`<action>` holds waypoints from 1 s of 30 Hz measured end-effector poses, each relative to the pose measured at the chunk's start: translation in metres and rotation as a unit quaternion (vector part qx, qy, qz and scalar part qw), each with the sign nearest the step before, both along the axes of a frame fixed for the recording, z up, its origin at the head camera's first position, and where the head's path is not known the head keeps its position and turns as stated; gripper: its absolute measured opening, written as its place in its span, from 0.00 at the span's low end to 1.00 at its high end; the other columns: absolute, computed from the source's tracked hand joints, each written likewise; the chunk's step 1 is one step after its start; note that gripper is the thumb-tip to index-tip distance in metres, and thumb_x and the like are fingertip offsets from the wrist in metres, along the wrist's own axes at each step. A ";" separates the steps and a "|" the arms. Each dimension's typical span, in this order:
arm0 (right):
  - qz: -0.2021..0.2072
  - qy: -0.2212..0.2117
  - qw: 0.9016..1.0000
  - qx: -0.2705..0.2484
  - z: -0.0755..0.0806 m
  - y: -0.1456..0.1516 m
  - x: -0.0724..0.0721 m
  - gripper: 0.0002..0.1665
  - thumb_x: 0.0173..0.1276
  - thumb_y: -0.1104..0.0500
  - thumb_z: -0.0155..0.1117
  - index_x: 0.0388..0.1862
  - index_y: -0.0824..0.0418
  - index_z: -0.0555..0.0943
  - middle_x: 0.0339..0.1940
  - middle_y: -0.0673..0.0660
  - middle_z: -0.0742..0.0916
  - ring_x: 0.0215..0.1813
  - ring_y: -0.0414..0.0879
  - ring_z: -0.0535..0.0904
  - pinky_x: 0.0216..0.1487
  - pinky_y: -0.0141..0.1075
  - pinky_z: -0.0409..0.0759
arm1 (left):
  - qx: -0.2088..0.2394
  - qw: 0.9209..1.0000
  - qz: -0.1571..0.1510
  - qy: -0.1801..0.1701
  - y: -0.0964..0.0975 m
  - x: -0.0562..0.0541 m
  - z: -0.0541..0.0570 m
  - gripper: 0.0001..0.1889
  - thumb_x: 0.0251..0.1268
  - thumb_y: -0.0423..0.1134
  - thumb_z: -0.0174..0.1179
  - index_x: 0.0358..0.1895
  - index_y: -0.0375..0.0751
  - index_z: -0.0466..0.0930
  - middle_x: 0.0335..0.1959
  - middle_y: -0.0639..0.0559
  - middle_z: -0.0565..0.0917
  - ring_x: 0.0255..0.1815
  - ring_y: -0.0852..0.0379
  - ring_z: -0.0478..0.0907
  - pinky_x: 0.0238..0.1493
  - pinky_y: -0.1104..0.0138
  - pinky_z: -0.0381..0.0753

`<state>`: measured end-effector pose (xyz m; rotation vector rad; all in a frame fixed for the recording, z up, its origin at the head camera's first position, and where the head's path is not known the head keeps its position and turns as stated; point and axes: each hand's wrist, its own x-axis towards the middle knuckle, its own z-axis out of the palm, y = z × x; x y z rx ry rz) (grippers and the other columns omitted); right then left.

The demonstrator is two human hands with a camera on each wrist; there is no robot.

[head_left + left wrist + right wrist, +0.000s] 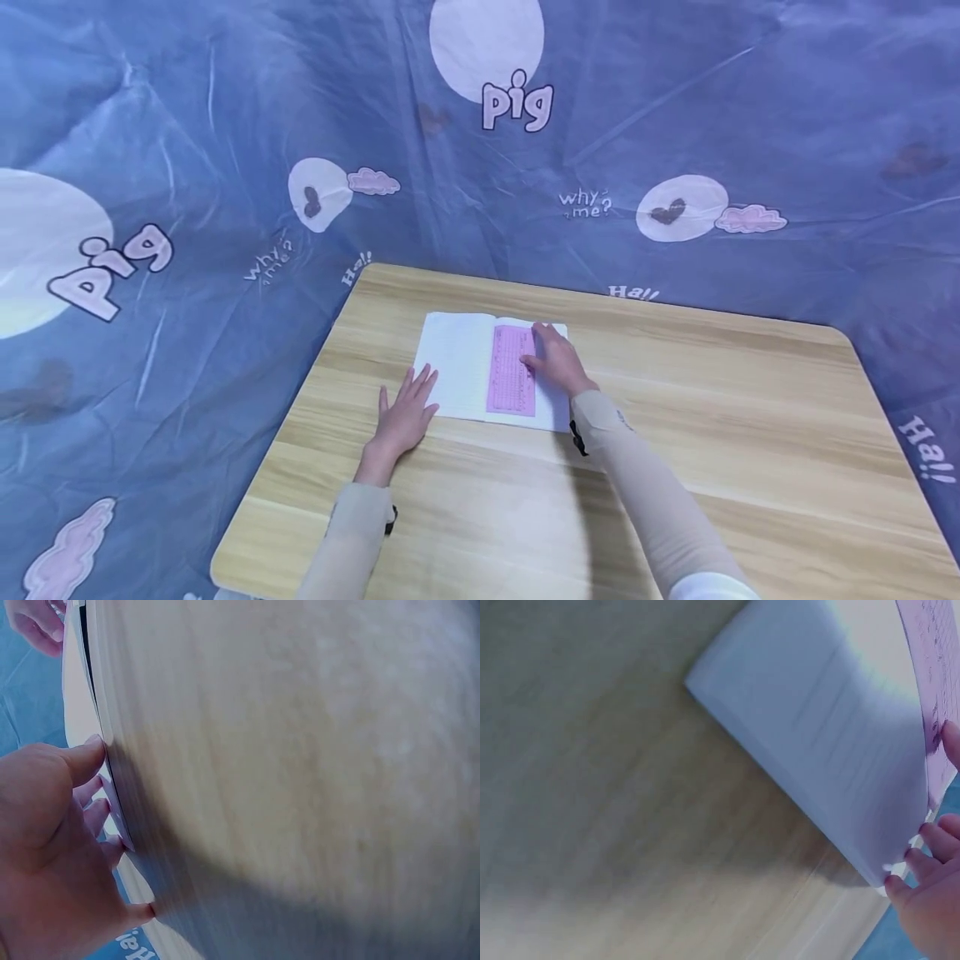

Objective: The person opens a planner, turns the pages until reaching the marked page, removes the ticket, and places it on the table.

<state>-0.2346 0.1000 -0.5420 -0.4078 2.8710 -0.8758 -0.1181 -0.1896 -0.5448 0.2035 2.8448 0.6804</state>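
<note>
An open notebook (454, 367) with lined white pages lies flat on the wooden table. A pink printed sheet (512, 383) lies on its right page, along the centre fold. My left hand (403, 423) rests at the notebook's lower left edge with fingers spread, fingertips right at the page border. On the right page is my right hand (557, 360), its thumb touching the pink sheet and its index finger near the sheet's top right corner. In the right wrist view, the other fingers (922, 864) reach the notebook's far edge.
The wooden table (712, 433) extends far to the right and toward me, with rounded corners. Behind it and on its sides hangs a blue printed cloth (480, 225) with cloud and lettering patterns. A dark band (577, 438) shows at my right wrist.
</note>
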 end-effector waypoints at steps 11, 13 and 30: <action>-0.014 0.023 0.999 -0.032 -0.007 -0.005 -0.004 0.38 0.62 0.60 0.73 0.69 0.68 0.69 0.68 0.67 0.75 0.71 0.62 0.65 0.73 0.50 0.59 | 0.002 1.000 0.004 0.009 -0.001 -0.001 -0.006 0.31 0.78 0.44 0.48 0.79 0.47 0.50 0.80 0.51 0.47 0.80 0.47 0.36 0.69 0.35 0.26; -0.022 0.025 0.998 -0.045 -0.009 -0.006 -0.005 0.37 0.62 0.63 0.72 0.68 0.68 0.70 0.66 0.66 0.77 0.70 0.61 0.67 0.73 0.49 0.61 | 0.001 1.000 0.003 0.008 -0.001 0.000 -0.007 0.32 0.78 0.44 0.47 0.79 0.48 0.49 0.80 0.51 0.46 0.80 0.48 0.36 0.69 0.35 0.26; -0.144 0.020 0.980 -0.137 -0.007 -0.007 -0.018 0.08 0.68 0.71 0.60 0.42 0.68 0.84 0.40 0.63 0.85 0.45 0.54 0.80 0.49 0.42 0.80 | -0.012 1.000 0.002 0.005 0.001 0.001 -0.008 0.31 0.78 0.45 0.47 0.79 0.49 0.49 0.80 0.52 0.45 0.80 0.48 0.36 0.70 0.34 0.27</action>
